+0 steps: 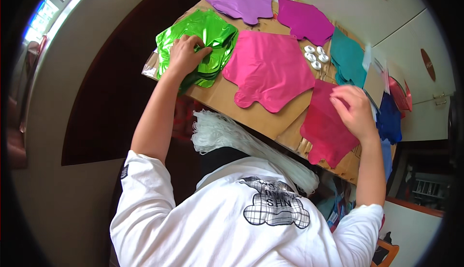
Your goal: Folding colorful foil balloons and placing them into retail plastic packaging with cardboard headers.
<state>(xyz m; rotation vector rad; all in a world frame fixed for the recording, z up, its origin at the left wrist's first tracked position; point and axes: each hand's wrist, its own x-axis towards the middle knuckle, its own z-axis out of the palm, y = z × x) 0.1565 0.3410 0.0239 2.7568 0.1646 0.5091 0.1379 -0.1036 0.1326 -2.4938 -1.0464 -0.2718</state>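
On the table's left lies a stack of shiny green foil sheets with scalloped edges. My left hand rests on it, fingers curled and thumb bent inward, gripping some creased foil. At the right, my right hand hovers over a flat crimson sheet; its fingers are bent and the thumb comes close to their tips. Whatever sits between them, if anything, is too small to tell. Between my hands lies a large flat pink sheet of similar outline.
Lilac, magenta, teal and dark blue sheets surround the pink one on cardboard. Several small white rolls sit near the teal sheets. A bundle of white strands lies along the table's near edge, beside my body.
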